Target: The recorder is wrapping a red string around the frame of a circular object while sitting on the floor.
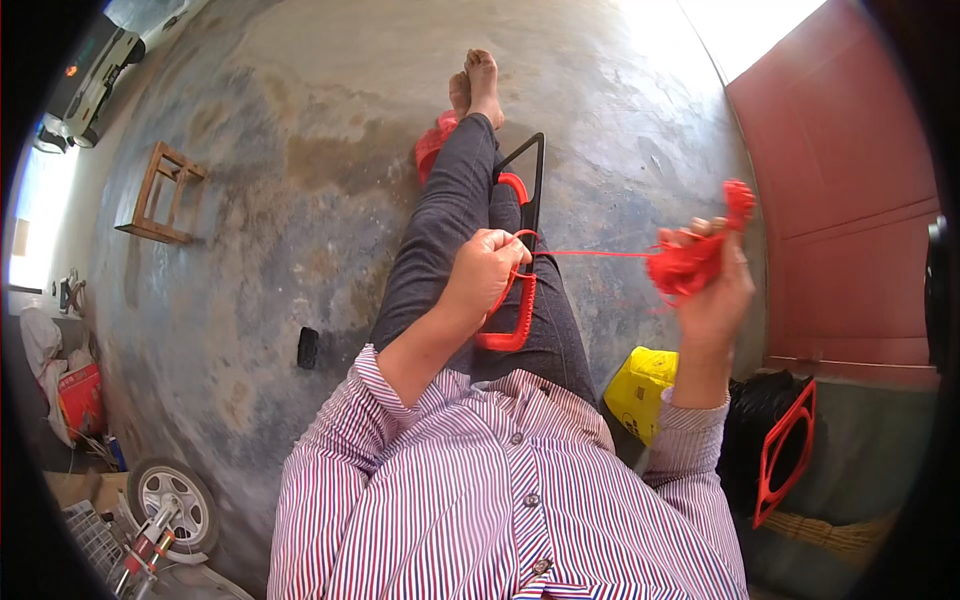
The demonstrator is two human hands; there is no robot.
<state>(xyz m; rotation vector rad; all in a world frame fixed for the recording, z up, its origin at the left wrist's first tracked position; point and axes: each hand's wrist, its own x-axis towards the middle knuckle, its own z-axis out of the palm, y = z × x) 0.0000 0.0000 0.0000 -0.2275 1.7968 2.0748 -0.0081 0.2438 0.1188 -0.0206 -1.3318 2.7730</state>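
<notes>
Left hand (487, 268) pinches cord on the frame (520, 260), right hand (712, 285) fists the red bundle (685, 265); taut strand (595, 253) could slip and unwind the wrapping.

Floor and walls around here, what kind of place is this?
Probably a home workshop or garage-like room. The bare concrete floor is stained, a small wheel lies near a crate of tools, a big red door stands at the right, and a wooden frame sits on the floor.
</notes>
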